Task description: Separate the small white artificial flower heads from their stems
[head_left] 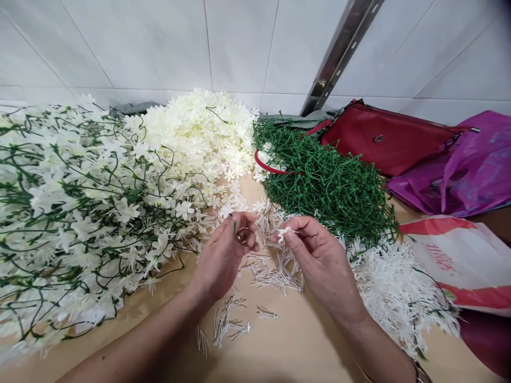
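Observation:
My left hand (225, 252) is closed in a pinch over the middle of the table, with a short green plastic stem (234, 224) showing at its thumb and fingertips. Level with it, my right hand (321, 260) pinches a small white artificial flower (284, 233) between thumb and forefinger; thin white strands stick out beside the petals. The two hands are a little apart. Beneath them lie loose white stamen pieces (279, 274), scattered on the tan tabletop (275, 346). Part of the stem is hidden by my left fingers.
Finished-looking white flowers on green stems (99, 213) fill the left side. Behind are loose white petals (203, 127); to the right, green stems (323, 181) and white stamens (399, 287). A red bag (383, 133), purple bag (471, 165) and printed bag (463, 260) lie farther right.

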The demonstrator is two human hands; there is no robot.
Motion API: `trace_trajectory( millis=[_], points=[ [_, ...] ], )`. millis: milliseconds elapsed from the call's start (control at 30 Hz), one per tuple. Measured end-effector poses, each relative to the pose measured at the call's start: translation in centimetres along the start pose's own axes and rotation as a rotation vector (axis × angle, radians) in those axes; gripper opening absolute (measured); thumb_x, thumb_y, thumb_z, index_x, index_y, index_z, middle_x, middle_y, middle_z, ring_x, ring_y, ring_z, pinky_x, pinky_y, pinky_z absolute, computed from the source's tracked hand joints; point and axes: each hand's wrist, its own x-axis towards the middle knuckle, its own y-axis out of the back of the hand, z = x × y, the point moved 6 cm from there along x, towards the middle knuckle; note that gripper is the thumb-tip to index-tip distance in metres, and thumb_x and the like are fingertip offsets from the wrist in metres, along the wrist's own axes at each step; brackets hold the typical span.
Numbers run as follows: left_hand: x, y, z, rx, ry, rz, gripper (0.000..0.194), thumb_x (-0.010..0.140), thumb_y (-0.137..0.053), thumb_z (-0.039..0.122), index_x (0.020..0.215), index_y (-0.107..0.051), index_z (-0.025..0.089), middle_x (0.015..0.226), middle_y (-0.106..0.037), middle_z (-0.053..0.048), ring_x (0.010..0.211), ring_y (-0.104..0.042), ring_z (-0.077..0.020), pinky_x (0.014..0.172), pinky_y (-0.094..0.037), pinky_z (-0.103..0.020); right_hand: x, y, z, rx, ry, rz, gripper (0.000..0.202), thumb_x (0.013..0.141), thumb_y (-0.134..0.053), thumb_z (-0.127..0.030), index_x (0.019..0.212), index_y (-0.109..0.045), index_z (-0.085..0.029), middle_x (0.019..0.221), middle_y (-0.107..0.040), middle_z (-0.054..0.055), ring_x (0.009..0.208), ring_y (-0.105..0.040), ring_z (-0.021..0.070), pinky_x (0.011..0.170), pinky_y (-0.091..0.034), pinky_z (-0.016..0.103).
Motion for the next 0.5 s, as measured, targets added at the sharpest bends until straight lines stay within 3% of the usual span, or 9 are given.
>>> trace_trajectory(
  millis=[133, 200, 300, 367, 500],
  points=[
    [-0.4, 0.1, -0.2, 0.309, -0.047, 0.035, 0.044, 0.089, -0.064, 0.059, 0.077, -0.059, 0.017, 0.059, -0.045, 0.005, 0.051, -0.036, -0.0087, 0.05, -0.034, -0.022, -0.6, -1.8, -1.0, 0.138, -0.017, -0.221, 0.014, 0.095, -0.066, -0.037, 0.09, -0.063, -0.024, 0.111, -0.066, 0.003, 0.087, -0.065, 0.0137, 0.079, -0.052, 0.027],
    [-0.5, 0.5, 0.2, 0.472, -0.126, 0.109, 0.043, 0.09, -0.062, 0.058, 0.073, -0.056, 0.018, 0.06, -0.046, 0.004, 0.056, -0.04, -0.0106, 0.052, -0.035, -0.023, -1.2, -2.9, -1.7, 0.179, 0.011, -0.335, 0.011, 0.095, -0.066, -0.032, 0.088, -0.064, -0.024, 0.125, -0.062, 0.003, 0.095, -0.065, 0.0133, 0.088, -0.052, 0.028],
    [-0.6, 0.4, 0.8, 0.646, -0.224, 0.136, 0.041, 0.095, -0.056, 0.052, 0.072, -0.056, 0.019, 0.065, -0.052, 0.002, 0.061, -0.045, -0.0121, 0.059, -0.039, -0.025, -1.7, -3.8, -2.0, 0.232, 0.017, -0.383, 0.009, 0.095, -0.066, -0.028, 0.087, -0.065, -0.025, 0.116, -0.066, 0.002, 0.1, -0.063, 0.0124, 0.092, -0.05, 0.026],
    [-0.6, 0.1, 0.9, 0.682, -0.218, 0.065, 0.042, 0.098, -0.051, 0.052, 0.072, -0.056, 0.019, 0.066, -0.052, 0.002, 0.061, -0.045, -0.0122, 0.059, -0.038, -0.025, -1.5, -3.6, -1.5, 0.29, 0.003, -0.337, 0.007, 0.095, -0.068, -0.027, 0.089, -0.065, -0.026, 0.105, -0.067, 0.0, 0.097, -0.064, 0.0112, 0.088, -0.051, 0.024],
    [-0.7, -0.9, 0.6, 0.618, -0.156, -0.184, 0.036, 0.096, -0.058, 0.051, 0.078, -0.056, 0.019, 0.073, -0.054, 0.001, 0.07, -0.048, -0.013, 0.066, -0.041, -0.025, -0.8, -2.6, -0.5, 0.368, -0.042, -0.281, 0.008, 0.093, -0.071, -0.031, 0.091, -0.066, -0.026, 0.09, -0.066, -0.002, 0.08, -0.061, 0.0094, 0.075, -0.05, 0.021]
  ],
)
